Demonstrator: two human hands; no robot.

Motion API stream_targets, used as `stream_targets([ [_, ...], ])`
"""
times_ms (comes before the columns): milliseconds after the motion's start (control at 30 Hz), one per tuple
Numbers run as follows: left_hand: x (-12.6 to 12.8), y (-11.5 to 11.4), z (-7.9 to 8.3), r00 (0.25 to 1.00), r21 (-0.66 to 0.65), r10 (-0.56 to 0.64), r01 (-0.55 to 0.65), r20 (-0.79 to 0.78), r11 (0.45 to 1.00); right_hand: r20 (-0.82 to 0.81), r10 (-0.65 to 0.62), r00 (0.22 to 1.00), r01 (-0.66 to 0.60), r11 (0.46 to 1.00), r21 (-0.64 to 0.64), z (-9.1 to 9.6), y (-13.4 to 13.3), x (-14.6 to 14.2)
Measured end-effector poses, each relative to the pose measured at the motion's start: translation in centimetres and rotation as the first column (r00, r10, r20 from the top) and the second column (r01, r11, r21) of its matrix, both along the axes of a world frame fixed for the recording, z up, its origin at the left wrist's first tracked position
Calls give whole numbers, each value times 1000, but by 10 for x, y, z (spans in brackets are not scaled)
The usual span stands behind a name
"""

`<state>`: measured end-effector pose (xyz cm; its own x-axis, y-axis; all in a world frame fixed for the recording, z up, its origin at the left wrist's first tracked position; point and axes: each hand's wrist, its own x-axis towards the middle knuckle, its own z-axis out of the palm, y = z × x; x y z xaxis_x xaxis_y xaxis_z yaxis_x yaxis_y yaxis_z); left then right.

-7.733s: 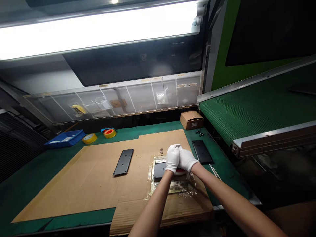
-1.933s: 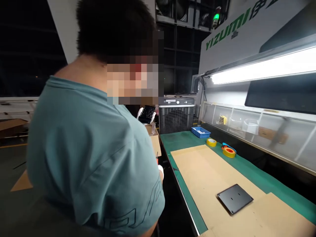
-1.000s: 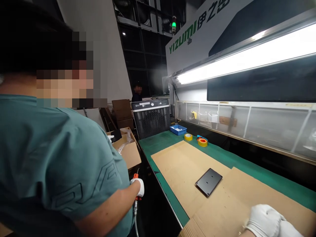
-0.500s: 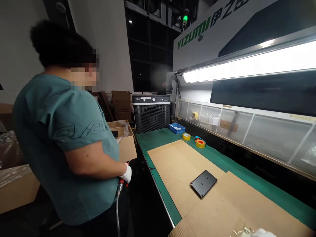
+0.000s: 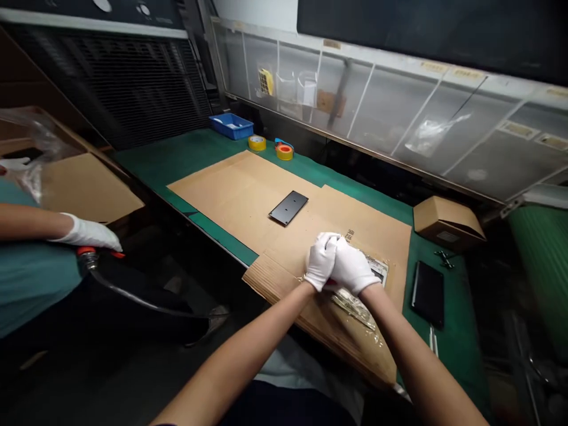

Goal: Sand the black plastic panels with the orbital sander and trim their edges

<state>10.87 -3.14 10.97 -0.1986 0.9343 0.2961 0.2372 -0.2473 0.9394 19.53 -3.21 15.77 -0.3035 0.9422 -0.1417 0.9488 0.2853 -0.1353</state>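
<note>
My left hand (image 5: 320, 261) and my right hand (image 5: 354, 265), both in white gloves, are pressed together over the cardboard sheet (image 5: 213, 180). Their fingers are curled closed. A bit of red shows beneath them, but what they hold, if anything, is hidden. Under and beside my right hand lies crinkled clear plastic packaging (image 5: 355, 307) with a grey-edged item inside. Beyond my hands, a flat black panel (image 5: 289, 208) with small slots rests on the cardboard.
A black panel (image 5: 428, 294) and a small cardboard box (image 5: 448, 222) sit on the green mat at right. Yellow tape rolls (image 5: 257, 142) and a blue tray (image 5: 231, 126) stand at the back. At left, a co-worker's gloved hand (image 5: 91, 232) holds a red-handled tool with a hose.
The view has swung down and right. Both my gloved hands are now in view, together over the plastic packaging; before, only a white patch showed at the bottom edge. The panel stays on the cardboard.
</note>
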Motion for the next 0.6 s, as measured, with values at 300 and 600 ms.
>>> stream_targets([
  [300,49,-35,-4,972,156,-235,235,-21,959,70,-251,965,245,966,85,-20,-61,55],
  [600,75,29,-5,968,84,-249,248,2,965,27,-278,960,278,960,24,-12,-4,71],
])
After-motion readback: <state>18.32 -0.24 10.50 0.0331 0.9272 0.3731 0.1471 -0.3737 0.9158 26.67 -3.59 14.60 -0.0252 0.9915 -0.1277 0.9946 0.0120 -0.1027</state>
